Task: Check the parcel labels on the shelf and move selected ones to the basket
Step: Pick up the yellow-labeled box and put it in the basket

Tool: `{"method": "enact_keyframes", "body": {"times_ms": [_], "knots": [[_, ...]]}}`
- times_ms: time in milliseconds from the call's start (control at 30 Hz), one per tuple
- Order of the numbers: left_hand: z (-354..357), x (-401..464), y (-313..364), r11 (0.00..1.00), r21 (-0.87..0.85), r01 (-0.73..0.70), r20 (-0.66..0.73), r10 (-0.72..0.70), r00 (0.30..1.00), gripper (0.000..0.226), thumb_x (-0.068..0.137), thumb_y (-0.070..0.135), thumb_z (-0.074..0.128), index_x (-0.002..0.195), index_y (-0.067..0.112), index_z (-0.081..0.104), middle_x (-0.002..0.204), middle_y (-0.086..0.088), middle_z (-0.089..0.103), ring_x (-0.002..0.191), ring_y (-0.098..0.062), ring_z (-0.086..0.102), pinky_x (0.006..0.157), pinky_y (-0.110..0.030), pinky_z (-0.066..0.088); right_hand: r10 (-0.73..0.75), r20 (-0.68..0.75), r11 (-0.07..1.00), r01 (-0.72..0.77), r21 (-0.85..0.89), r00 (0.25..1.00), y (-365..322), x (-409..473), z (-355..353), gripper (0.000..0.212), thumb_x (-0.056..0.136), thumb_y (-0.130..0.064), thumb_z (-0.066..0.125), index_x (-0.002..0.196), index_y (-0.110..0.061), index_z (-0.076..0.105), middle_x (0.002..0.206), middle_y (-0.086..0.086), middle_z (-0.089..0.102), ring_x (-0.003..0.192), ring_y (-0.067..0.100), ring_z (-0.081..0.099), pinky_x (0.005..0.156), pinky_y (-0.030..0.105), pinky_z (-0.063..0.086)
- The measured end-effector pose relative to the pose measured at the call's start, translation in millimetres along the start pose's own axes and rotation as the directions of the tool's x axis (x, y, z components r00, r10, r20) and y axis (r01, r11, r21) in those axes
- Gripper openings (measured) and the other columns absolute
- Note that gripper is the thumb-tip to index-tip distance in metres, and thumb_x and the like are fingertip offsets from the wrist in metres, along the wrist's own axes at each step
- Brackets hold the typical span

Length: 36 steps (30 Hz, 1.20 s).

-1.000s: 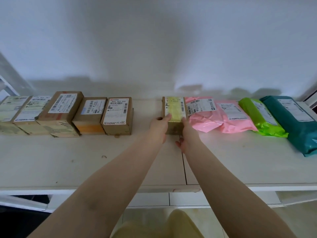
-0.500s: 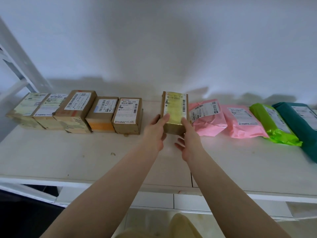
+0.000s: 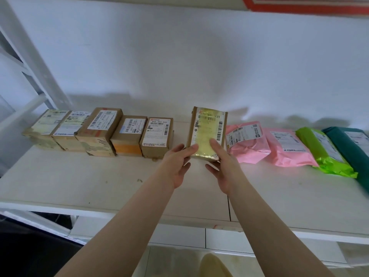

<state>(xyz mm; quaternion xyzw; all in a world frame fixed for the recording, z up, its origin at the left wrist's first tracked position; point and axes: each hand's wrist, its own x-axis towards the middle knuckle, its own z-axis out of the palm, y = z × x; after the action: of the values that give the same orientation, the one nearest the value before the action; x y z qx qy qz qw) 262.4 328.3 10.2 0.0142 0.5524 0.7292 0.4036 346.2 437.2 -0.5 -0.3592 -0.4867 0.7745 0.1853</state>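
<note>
A small cardboard box with a shiny yellow-taped label [image 3: 207,130] is tilted up off the white shelf [image 3: 79,182], its label facing me. My left hand [image 3: 177,164] holds its lower left corner with thumb on the face. My right hand [image 3: 223,166] grips its lower right corner the same way. To the left stands a row of several brown labelled boxes, the nearest one [image 3: 156,134] about a hand's width away. To the right lie a pink mailer bag [image 3: 247,140], a second pink bag [image 3: 287,148], a green bag [image 3: 323,152] and a teal bag [image 3: 351,144]. No basket is in view.
A white wall backs the shelf. A white slanted frame post [image 3: 34,54] rises at the far left. A red-edged board [image 3: 307,5] sits at the top right. Below the shelf's front edge are white tiles and a pale yellow shape [image 3: 213,264].
Both hands have lifted the yellow-labelled box and tipped its label further toward me. The camera has shifted so the shelf sits lower and further right in view.
</note>
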Motion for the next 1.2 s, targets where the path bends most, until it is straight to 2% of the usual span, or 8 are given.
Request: {"method": "enact_keyframes", "body": {"times_ms": [67, 133, 233, 267, 667, 833, 1000, 1200], "knots": [[-4.6, 0.1, 3.4, 1.000, 0.004, -0.018, 0.020, 0.018, 1.000, 0.075, 0.072, 0.027, 0.081, 0.139, 0.013, 0.049, 0.138, -0.006, 0.056, 0.132, -0.023, 0.047, 0.113, -0.042, 0.032, -0.021, 0.014, 1.000, 0.021, -0.005, 1.000, -0.3, -3.4, 1.1, 0.022, 0.084, -0.039, 0.073, 0.102, -0.029, 0.066, 0.117, -0.001, 0.071, 0.116, 0.021, 0.063, 0.106, 0.043, 0.046], [-9.8, -0.6, 6.8, 1.000, -0.012, -0.007, 0.051, 0.007, 0.999, 0.092, 0.055, 0.034, 0.089, 0.136, 0.013, 0.052, 0.125, -0.001, 0.066, 0.124, -0.018, 0.054, 0.114, -0.042, 0.031, -0.044, 0.033, 0.999, 0.045, -0.020, 0.998, -0.6, -5.9, 3.1, 0.021, 0.084, -0.036, 0.073, 0.103, -0.027, 0.068, 0.112, -0.004, 0.074, 0.114, 0.017, 0.064, 0.107, 0.043, 0.045], [-13.2, -5.1, 10.7, 0.999, -0.010, -0.036, 0.114, 0.037, 0.993, 0.048, 0.069, 0.022, 0.079, 0.115, 0.015, 0.066, 0.105, 0.002, 0.075, 0.108, -0.015, 0.065, 0.110, -0.036, 0.038, -0.087, 0.070, 0.994, 0.092, -0.065, 0.994, -0.2, -11.6, 7.3, 0.018, 0.086, -0.031, 0.073, 0.103, -0.026, 0.070, 0.103, -0.006, 0.076, 0.105, 0.012, 0.066, 0.106, 0.041, 0.046], [-14.4, -5.9, 12.0, 0.999, -0.007, -0.051, 0.116, 0.052, 0.992, 0.046, 0.067, 0.020, 0.078, 0.112, 0.015, 0.067, 0.105, 0.001, 0.075, 0.107, -0.016, 0.066, 0.109, -0.035, 0.040, -0.099, 0.081, 0.992, 0.105, -0.072, 0.992, 0.2, -13.3, 8.4, 0.017, 0.086, -0.030, 0.072, 0.102, -0.026, 0.070, 0.102, -0.007, 0.076, 0.104, 0.011, 0.067, 0.105, 0.040, 0.047], [-16.9, -12.2, 18.6, 0.992, 0.044, -0.118, 0.138, 0.110, 0.984, 0.049, 0.064, 0.015, 0.077, 0.112, 0.014, 0.067, 0.106, -0.003, 0.075, 0.099, -0.017, 0.071, 0.095, -0.031, 0.050, -0.139, 0.157, 0.987, 0.149, -0.058, 0.978, -2.1, -20.6, 7.6, 0.017, 0.086, -0.023, 0.072, 0.102, -0.026, 0.069, 0.091, -0.013, 0.077, 0.086, 0.000, 0.071, 0.091, 0.030, 0.050], [-16.6, -14.9, 19.0, 0.991, 0.071, -0.113, 0.127, 0.103, 0.987, 0.039, 0.077, 0.009, 0.073, 0.115, 0.013, 0.067, 0.109, -0.003, 0.075, 0.101, -0.017, 0.070, 0.096, -0.031, 0.051, -0.129, 0.167, 0.986, 0.144, -0.081, 0.978, -2.4, -22.5, 5.4, 0.018, 0.085, -0.026, 0.073, 0.102, -0.026, 0.070, 0.094, -0.013, 0.077, 0.095, 0.003, 0.069, 0.100, 0.035, 0.048], [-14.1, -17.5, 18.9, 0.991, 0.073, -0.109, 0.112, 0.101, 0.989, 0.037, 0.076, 0.009, 0.074, 0.112, 0.014, 0.068, 0.108, -0.004, 0.075, 0.103, -0.019, 0.069, 0.098, -0.033, 0.050, -0.130, 0.165, 0.986, 0.145, -0.084, 0.978, -3.4, -23.2, 3.4, 0.020, 0.084, -0.027, 0.074, 0.104, -0.026, 0.069, 0.097, -0.013, 0.077, 0.100, 0.006, 0.068, 0.101, 0.036, 0.048], [-13.8, -27.4, 16.0, 0.994, 0.073, -0.080, 0.116, 0.071, 0.991, 0.040, 0.069, 0.013, 0.078, 0.108, 0.014, 0.069, 0.106, -0.003, 0.076, 0.102, -0.018, 0.070, 0.101, -0.032, 0.048, -0.231, 0.173, 0.971, 0.237, -0.017, 0.958, 0.4, -37.6, 2.2, 0.038, 0.087, -0.018, 0.071, 0.124, -0.018, 0.064, 0.111, 0.000, 0.076, 0.103, 0.015, 0.072, 0.090, 0.028, 0.053]]}}
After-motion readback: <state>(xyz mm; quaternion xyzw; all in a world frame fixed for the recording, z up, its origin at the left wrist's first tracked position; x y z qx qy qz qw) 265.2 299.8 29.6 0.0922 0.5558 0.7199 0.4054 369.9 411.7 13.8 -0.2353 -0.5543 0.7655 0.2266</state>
